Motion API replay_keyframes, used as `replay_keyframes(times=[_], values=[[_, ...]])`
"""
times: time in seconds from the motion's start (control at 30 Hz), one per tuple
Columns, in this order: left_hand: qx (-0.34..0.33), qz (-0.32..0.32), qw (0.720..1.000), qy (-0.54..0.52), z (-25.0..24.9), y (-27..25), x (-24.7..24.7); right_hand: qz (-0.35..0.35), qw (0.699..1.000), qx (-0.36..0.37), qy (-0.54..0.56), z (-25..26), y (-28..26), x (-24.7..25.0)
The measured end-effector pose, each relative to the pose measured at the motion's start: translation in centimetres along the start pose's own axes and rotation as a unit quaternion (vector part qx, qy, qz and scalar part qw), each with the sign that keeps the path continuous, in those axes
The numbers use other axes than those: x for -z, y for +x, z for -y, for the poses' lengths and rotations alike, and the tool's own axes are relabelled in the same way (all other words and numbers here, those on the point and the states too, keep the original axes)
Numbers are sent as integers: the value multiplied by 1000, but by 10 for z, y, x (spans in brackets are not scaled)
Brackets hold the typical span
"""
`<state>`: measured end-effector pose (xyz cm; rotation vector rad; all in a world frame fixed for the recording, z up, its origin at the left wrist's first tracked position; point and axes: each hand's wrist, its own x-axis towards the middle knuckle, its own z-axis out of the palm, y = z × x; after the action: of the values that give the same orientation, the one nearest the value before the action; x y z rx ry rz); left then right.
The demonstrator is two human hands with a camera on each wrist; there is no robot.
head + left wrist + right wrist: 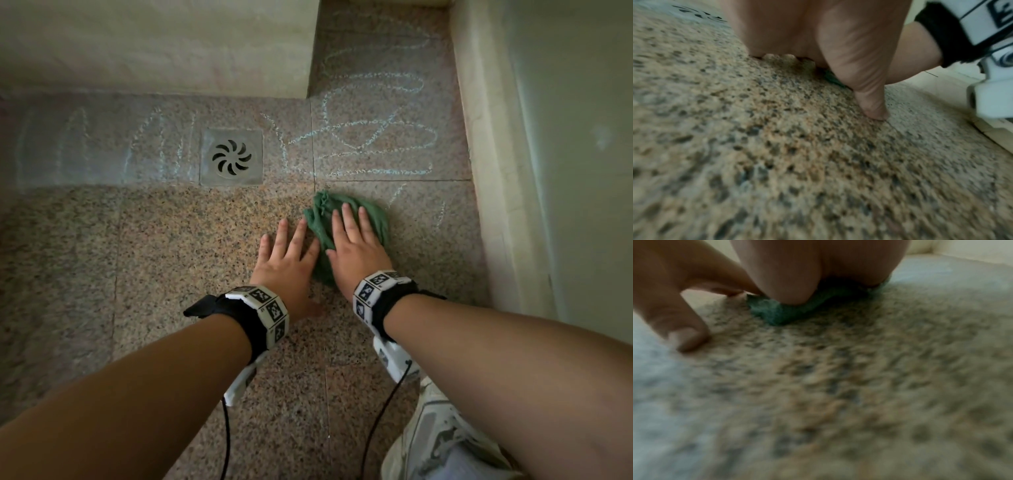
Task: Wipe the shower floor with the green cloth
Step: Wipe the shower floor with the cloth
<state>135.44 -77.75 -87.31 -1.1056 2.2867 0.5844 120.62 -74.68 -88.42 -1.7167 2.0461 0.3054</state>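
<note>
The green cloth (375, 219) lies bunched on the speckled granite shower floor (171, 257), right of centre. My right hand (352, 240) lies flat on top of it, fingers straight and spread, pressing it down. My left hand (287, 253) rests palm-down on the bare floor just left of the cloth, its fingers straight and its forefinger at the cloth's edge. In the right wrist view the cloth (777, 311) bulges out from under the palm (807, 264). The left wrist view shows the thumb (869, 97) touching the floor and a sliver of cloth (831, 78).
Pale chalk scribbles (376, 137) cover the floor beyond the cloth and to the far left. A square metal drain (232, 157) sits left of them. A raised ledge (496, 171) runs along the right, a wall (154, 44) at the back. My white shoe (435, 438) stands lower right.
</note>
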Motion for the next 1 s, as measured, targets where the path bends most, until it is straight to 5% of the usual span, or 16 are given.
replay_keyframes(times=[0.17, 0.3, 0.4, 0.53, 0.67, 0.8, 0.9, 1.0], values=[[-2, 0, 1000, 4, 0, -1, 1, 19, 999, 4, -49, -33, 21, 20], [-4, 7, 1000, 6, 0, -2, 2, 36, 968, -249, 23, -103, 25, 33], [0, 3, 1000, 9, 0, -1, 0, 35, 947, -317, 38, -136, 12, 30], [0, 3, 1000, 8, 0, 0, 1, 35, 954, -297, 24, -97, 19, 31], [4, 5, 1000, 17, -3, -1, 4, 55, 993, -104, -2, -30, 20, 20], [10, -4, 1000, 19, -2, -1, 4, 45, 998, 20, 27, 5, 17, 13], [5, -1, 1000, 19, -2, -1, 5, 52, 998, 39, -11, -22, 21, 19], [3, 5, 1000, 20, -1, -1, 5, 37, 997, -63, -14, -61, 29, 28]])
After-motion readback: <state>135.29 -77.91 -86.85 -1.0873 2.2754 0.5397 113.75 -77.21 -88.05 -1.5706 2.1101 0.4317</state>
